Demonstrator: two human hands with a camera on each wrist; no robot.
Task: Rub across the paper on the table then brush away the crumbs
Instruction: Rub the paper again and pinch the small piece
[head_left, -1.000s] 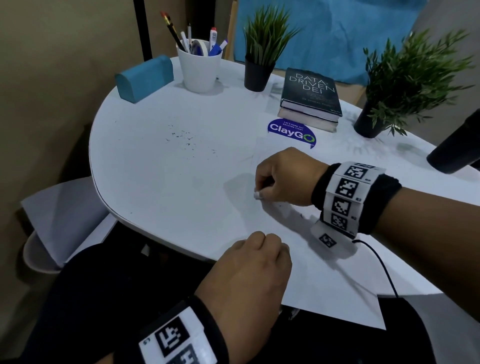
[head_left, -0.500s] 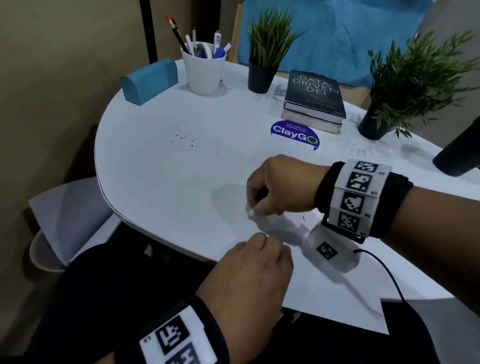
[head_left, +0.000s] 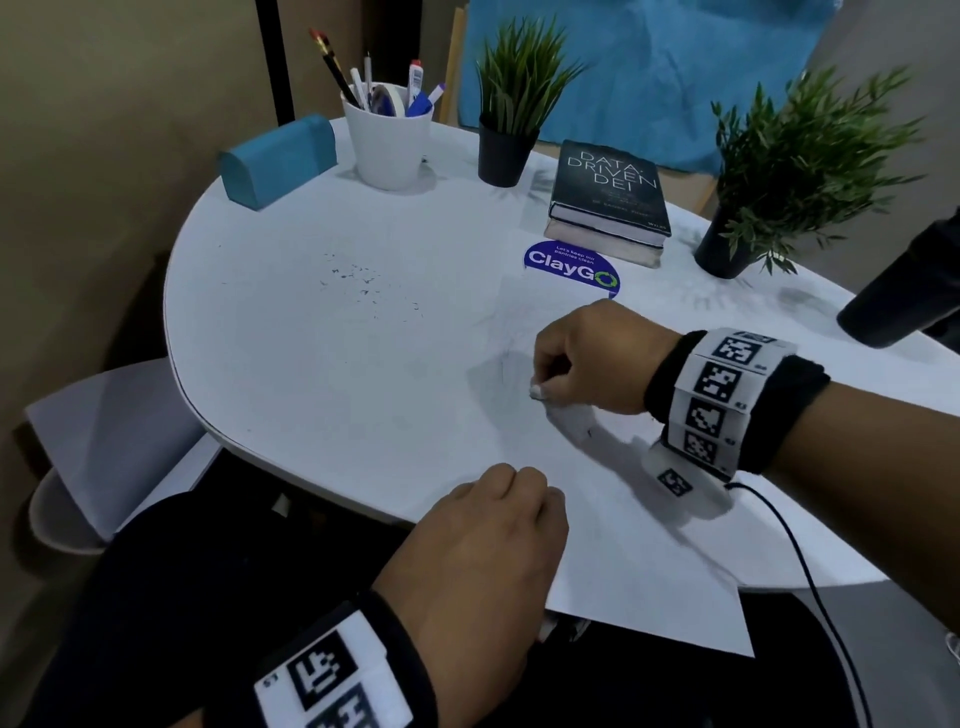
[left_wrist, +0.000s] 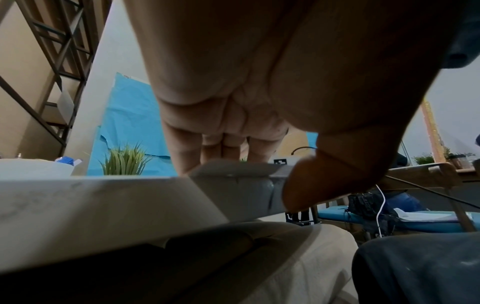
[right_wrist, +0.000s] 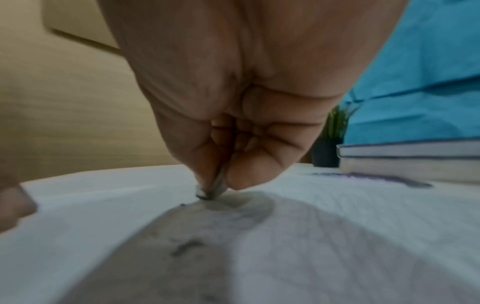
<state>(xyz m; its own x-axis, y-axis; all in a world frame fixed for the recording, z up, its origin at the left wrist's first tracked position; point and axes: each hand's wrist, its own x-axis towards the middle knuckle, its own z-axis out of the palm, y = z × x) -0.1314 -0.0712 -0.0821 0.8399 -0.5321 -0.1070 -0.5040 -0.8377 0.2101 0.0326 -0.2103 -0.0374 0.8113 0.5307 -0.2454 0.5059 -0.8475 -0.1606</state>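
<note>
A rounded white counter (head_left: 291, 364) carries everything here, and a large white sheet of paper (head_left: 613, 561) lies flat on its near side, one corner overhanging the counter's front edge toward the person. Toward the back stand a bushy green plant in a black pot (head_left: 789, 176) on the right and a spiky green plant in a black pot (head_left: 511, 109) near the middle, with a stack of two books, the top one dark-covered (head_left: 608, 192), between them. A white cup full of pens and pencils (head_left: 387, 130) stands left of the spiky plant, and a blue rounded box (head_left: 275, 156) lies beside the cup. A round blue sticker (head_left: 571, 267) lies flat in front of the books. The left hand (head_left: 483, 561) rests on the near edge of the paper, its fingers (left_wrist: 187, 152) straight and pressing down on the sheet, the thumb hanging over the counter's edge. The right hand (head_left: 592, 358) hovers low over the middle of the paper, its fingers (right_wrist: 249, 172) curled tight, pinching a small white eraser (head_left: 537, 391) whose darkened tip touches the sheet. A scatter of tiny dark crumbs (head_left: 363, 286) lies on the bare counter to the left, well apart from both hands, and a few more specks sit on the paper just beside the eraser.
</note>
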